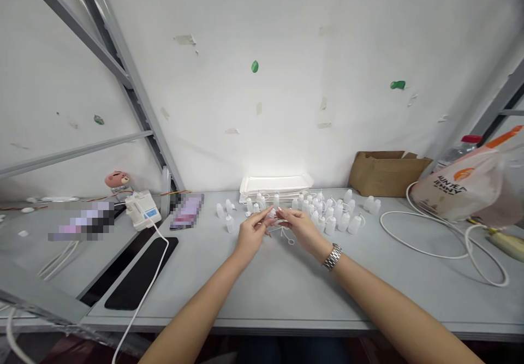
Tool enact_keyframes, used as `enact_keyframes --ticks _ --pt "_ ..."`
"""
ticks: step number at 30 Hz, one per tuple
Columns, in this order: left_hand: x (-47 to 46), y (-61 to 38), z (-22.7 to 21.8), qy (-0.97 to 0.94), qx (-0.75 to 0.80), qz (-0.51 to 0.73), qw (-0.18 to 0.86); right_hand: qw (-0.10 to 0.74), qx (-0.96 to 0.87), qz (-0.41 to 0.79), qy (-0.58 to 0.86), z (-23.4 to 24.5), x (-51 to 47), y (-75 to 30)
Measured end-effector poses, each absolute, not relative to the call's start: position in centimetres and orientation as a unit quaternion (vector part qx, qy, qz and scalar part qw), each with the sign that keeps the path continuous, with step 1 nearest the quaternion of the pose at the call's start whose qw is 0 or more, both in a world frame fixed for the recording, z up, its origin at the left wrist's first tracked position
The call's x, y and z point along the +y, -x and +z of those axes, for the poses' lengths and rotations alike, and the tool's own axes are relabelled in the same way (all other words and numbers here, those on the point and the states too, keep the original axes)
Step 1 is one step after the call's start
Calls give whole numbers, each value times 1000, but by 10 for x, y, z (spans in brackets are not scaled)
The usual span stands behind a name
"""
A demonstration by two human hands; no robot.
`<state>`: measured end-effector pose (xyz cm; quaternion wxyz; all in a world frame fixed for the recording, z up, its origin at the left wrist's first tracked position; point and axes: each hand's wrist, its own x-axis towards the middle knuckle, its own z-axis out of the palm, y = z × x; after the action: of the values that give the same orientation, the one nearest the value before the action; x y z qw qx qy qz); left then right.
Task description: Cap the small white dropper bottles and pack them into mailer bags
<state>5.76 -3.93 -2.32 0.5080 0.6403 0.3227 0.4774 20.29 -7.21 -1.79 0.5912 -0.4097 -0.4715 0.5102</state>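
My left hand (252,233) and my right hand (303,230) meet over the middle of the table, fingertips bent inward. Between them shows part of a small white plastic bottle (273,212), which my left fingers pinch. My right fingers are closed at the same spot; what they grip is too small and hidden to tell. Just below lie thin white loop straps (287,237). Right of my hands stand several translucent white bottles (329,225) with looped straps at their tops. A few more small bottles (230,224) stand to the left.
Behind the bottles, a stack of white trays (278,183) rests against the wall. An open cardboard box (387,173), a plastic bag (458,184) and a looped white cable (426,255) are at right. Left are a phone (187,211), a black mat (141,274) and a power strip (142,210).
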Motion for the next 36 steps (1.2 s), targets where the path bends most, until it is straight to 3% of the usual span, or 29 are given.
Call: enact_keyframes --ticks 22,28,31,36 --pt "-38 -55 -25 -646 340 489 477 567 -556 310 523 -24 -72 -199" --pt "-21 -32 -3 -520 355 667 398 605 -531 234 546 -25 -69 -207" --pt "-12 -20 7 -448 349 738 364 550 -595 189 555 -29 -68 -205" --pt "-7 -19 3 -421 345 746 385 423 -714 140 540 -41 -60 -182"
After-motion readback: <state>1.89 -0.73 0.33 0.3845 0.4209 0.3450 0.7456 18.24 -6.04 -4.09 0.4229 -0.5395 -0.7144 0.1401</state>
